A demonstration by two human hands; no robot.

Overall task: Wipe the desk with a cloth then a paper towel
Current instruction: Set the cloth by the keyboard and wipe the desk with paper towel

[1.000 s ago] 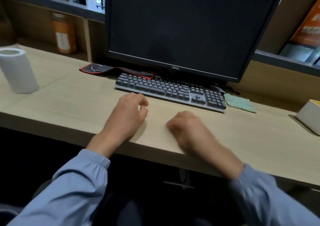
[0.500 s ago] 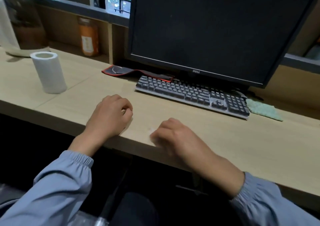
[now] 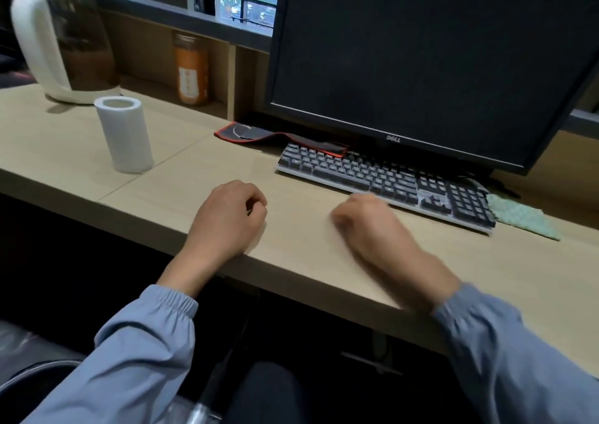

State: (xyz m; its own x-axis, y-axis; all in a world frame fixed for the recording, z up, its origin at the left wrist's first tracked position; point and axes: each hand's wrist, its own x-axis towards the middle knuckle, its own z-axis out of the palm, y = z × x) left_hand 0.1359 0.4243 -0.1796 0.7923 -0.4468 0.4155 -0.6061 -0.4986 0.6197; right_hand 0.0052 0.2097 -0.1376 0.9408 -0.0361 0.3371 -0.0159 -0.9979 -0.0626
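Pale wood-grain tabletop [image 3: 194,177] bears a white paper-towel roll [image 3: 124,135] and green patterned cloth [image 3: 522,216]. Left hand [image 3: 230,219] rests with grip curled, empty; blurred right hand [image 3: 372,229] has a grip perhaps fisted, I cannot tell.

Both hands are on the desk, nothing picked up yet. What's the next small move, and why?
Probably reach the right hand toward the green cloth lying past the right end of the keyboard. The cloth comes first in the job, it lies on that hand's side, and both hands look curled and empty; the left hand and the paper towel roll can wait.
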